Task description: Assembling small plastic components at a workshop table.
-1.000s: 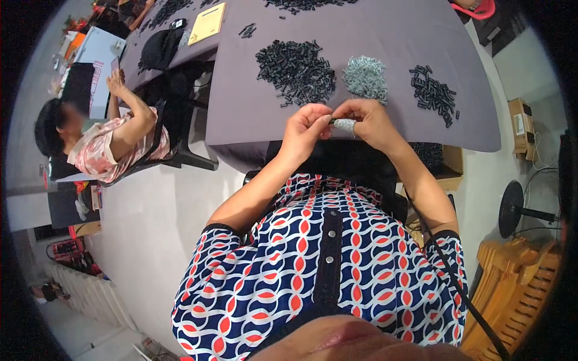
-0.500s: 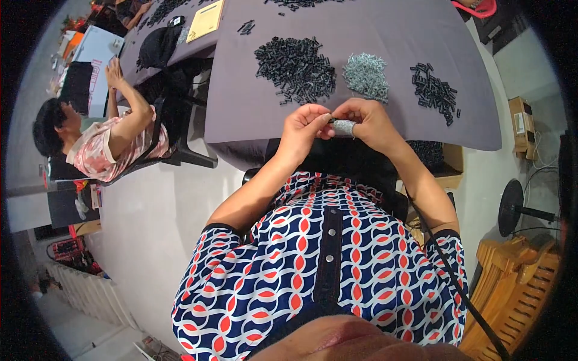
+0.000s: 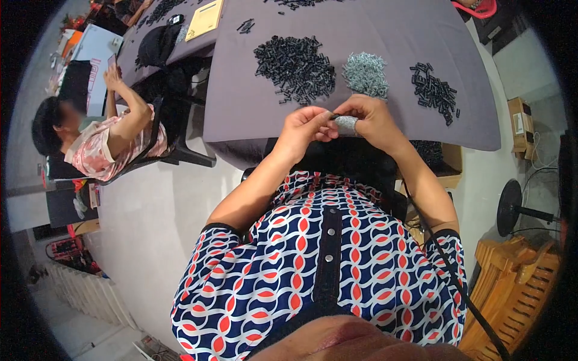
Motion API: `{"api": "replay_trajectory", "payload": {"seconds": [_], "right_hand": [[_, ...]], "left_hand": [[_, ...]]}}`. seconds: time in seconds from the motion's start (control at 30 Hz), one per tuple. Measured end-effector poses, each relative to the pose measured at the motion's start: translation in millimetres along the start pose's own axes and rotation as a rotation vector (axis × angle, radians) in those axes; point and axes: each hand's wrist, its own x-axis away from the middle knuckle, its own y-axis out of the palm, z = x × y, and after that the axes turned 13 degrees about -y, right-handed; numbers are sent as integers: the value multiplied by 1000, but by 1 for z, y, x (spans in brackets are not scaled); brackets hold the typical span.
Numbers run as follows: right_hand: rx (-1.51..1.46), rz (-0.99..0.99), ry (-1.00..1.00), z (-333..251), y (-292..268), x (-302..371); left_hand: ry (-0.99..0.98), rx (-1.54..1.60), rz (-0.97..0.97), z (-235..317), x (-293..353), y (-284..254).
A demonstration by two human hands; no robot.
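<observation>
Close together at the table's near edge, my left hand (image 3: 303,130) and my right hand (image 3: 374,120) meet fingertip to fingertip. The left fingers pinch a small black piece (image 3: 335,116), mostly hidden by the fingertips. My right fingertips press together at its other side; what they grip is too small to make out. A grey speckled thing (image 3: 345,123) shows at the right fingers, perhaps a wrap on a digit. Just beyond the hands lie a large pile of short black tube-like pieces (image 3: 294,69) and a pile of small silvery metal pieces (image 3: 365,75).
A smaller black pile (image 3: 435,91) sits right on the grey-covered table (image 3: 385,24). At left, a seated person (image 3: 114,129) raises their hands by another table bearing a yellow booklet (image 3: 205,20). An open carton (image 3: 448,165) stands below, a wooden chair (image 3: 512,295) lower right.
My right hand has lifted slightly and its fingers have shifted over the black piece. The left hand stays nearly in place. The seated person's hands have moved a little.
</observation>
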Motion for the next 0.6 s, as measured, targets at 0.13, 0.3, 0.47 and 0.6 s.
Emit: {"api": "replay_trajectory", "payload": {"seconds": [0.13,0.3,0.47,0.6], "right_hand": [[71,-73,-37,-9,-5,-1],[-110,47,22,-16,0,2],[-179,96,-62,-19,-1,4],[-145,82,-34,-23,1,2]], "left_hand": [[1,-131,-28,0,3,1],[111,10,-22,-4,3,2],[139,25,-17,-1,4,5],[237,-47,-13,-3,3,8]]}}
